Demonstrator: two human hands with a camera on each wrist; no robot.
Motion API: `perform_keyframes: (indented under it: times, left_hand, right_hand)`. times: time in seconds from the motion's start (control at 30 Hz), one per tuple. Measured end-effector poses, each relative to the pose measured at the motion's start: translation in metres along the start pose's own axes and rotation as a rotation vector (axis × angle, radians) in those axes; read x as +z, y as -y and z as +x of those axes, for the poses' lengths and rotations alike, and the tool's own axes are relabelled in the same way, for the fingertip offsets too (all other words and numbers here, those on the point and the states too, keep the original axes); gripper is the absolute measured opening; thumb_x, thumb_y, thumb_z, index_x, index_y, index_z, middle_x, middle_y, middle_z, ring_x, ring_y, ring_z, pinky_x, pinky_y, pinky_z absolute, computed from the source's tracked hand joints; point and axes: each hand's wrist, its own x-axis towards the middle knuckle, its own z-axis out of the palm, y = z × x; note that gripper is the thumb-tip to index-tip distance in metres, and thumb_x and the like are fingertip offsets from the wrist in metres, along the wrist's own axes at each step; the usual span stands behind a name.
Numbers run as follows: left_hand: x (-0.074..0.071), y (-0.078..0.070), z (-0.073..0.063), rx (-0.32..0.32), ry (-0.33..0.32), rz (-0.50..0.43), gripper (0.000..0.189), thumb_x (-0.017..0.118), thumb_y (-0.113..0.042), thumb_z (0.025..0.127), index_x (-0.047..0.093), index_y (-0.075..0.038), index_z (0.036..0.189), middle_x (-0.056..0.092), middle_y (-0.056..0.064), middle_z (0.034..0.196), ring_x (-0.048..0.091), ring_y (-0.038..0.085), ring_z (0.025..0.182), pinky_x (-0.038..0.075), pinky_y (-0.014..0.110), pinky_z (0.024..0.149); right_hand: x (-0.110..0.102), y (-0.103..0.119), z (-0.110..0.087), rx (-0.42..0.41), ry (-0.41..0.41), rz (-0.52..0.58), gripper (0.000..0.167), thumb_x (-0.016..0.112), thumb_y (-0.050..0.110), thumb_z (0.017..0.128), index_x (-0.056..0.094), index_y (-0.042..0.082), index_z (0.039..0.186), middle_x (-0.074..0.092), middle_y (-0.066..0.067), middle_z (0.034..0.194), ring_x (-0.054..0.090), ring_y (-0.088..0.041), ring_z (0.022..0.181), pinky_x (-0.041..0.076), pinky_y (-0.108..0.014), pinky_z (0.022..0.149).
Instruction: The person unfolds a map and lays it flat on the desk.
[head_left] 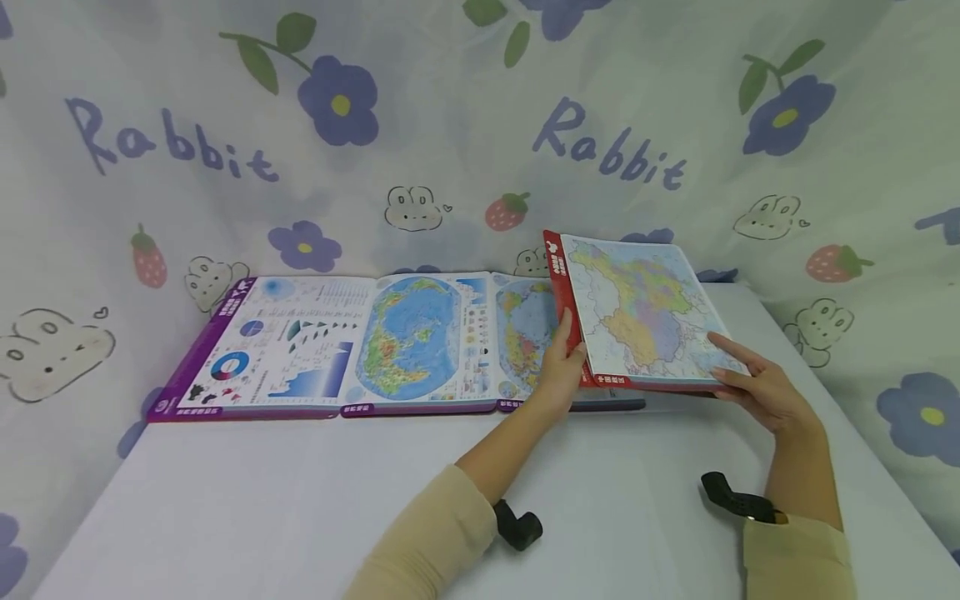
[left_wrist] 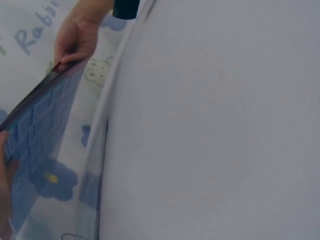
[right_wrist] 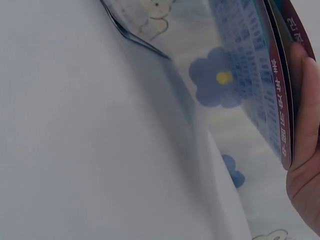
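Both hands hold a folded, red-edged map that is tilted up over the table's right half. A coloured map of provinces covers its front face. My left hand grips it at the lower left edge, by the red strip. At the lower right corner my right hand pinches it, with some of the fingers hidden behind. The right wrist view shows the folded panels in layers at their edge, beside the right hand. In the left wrist view the underside carries rows of small blue blocks.
A purple-edged fold-out map lies spread along the back of the white table. Its right end is partly covered by the held map. Behind hangs a curtain with flowers and rabbits. Black wrist devices show at both sleeves.
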Motion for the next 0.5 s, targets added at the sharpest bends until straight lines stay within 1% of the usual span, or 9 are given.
perform_keyframes:
  times: [0.07,0.13,0.2,0.27,0.33,0.37,0.43,0.5]
  left_hand:
    - [-0.005,-0.004,-0.002,0.014,0.000,0.003,0.059,0.037,-0.006,0.101,0.013,-0.022,0.153,0.008,-0.003,0.159,0.003,0.018,0.146,0.015,0.037,0.118]
    - [-0.010,-0.007,-0.004,0.013,0.003,-0.005,0.059,0.037,-0.007,0.101,0.012,-0.023,0.153,0.008,-0.004,0.159,0.003,0.018,0.146,0.016,0.038,0.117]
    - [-0.015,-0.010,-0.006,0.009,0.005,-0.012,0.059,0.037,-0.008,0.101,0.012,-0.023,0.153,0.007,-0.003,0.159,0.003,0.018,0.146,0.017,0.038,0.117]
    - [-0.020,-0.013,-0.008,0.013,0.002,-0.013,0.060,0.037,-0.007,0.101,0.012,-0.023,0.153,0.007,-0.003,0.159,0.003,0.019,0.146,0.017,0.038,0.117]
    - [-0.025,-0.015,-0.010,0.015,0.002,-0.020,0.060,0.037,-0.007,0.101,0.012,-0.023,0.153,0.007,-0.002,0.159,0.003,0.019,0.146,0.019,0.039,0.117]
    - [-0.027,-0.017,-0.011,0.013,-0.001,-0.023,0.060,0.038,-0.007,0.101,0.012,-0.024,0.153,0.008,-0.001,0.159,0.006,0.019,0.146,0.021,0.039,0.116]
    - [-0.031,-0.020,-0.013,0.014,-0.004,-0.037,0.060,0.038,-0.006,0.101,0.012,-0.024,0.153,0.010,0.000,0.158,0.010,0.020,0.145,0.024,0.039,0.115]
    - [-0.035,-0.023,-0.015,0.006,-0.008,-0.056,0.061,0.038,-0.007,0.101,0.013,-0.027,0.153,0.013,0.000,0.157,0.017,0.020,0.144,0.030,0.039,0.112]
  right_hand:
    - [0.005,0.003,0.002,-0.004,0.000,-0.029,0.056,0.062,0.000,0.089,0.051,0.029,0.137,0.030,0.003,0.131,0.058,-0.006,0.088,0.056,-0.021,0.071]
    - [0.010,0.005,0.003,-0.005,-0.001,-0.047,0.059,0.062,0.002,0.089,0.048,0.029,0.139,0.023,-0.002,0.140,0.057,-0.006,0.090,0.056,-0.021,0.071]
    - [0.017,0.007,0.004,-0.015,0.007,-0.052,0.061,0.062,0.002,0.089,0.044,0.027,0.141,0.014,-0.006,0.148,0.057,-0.006,0.092,0.056,-0.021,0.071]
    - [0.024,0.008,0.005,-0.023,0.013,-0.043,0.061,0.062,0.001,0.089,0.043,0.025,0.142,0.009,-0.008,0.151,0.058,-0.006,0.092,0.056,-0.022,0.070]
    - [0.031,0.010,0.004,-0.036,0.016,-0.040,0.062,0.061,0.000,0.089,0.042,0.023,0.143,0.014,-0.009,0.149,0.060,-0.008,0.091,0.056,-0.023,0.069]
    - [0.034,0.011,0.004,-0.045,0.018,-0.044,0.062,0.061,0.000,0.089,0.041,0.022,0.144,0.018,-0.008,0.146,0.061,-0.008,0.090,0.057,-0.023,0.069]
    - [0.040,0.013,0.004,-0.063,0.021,-0.053,0.063,0.062,0.000,0.089,0.041,0.021,0.144,0.028,-0.005,0.137,0.062,-0.009,0.087,0.057,-0.023,0.069]
    - [0.045,0.016,0.002,-0.097,0.038,-0.057,0.062,0.061,-0.001,0.089,0.041,0.020,0.144,0.036,0.000,0.129,0.063,-0.010,0.086,0.057,-0.024,0.068]
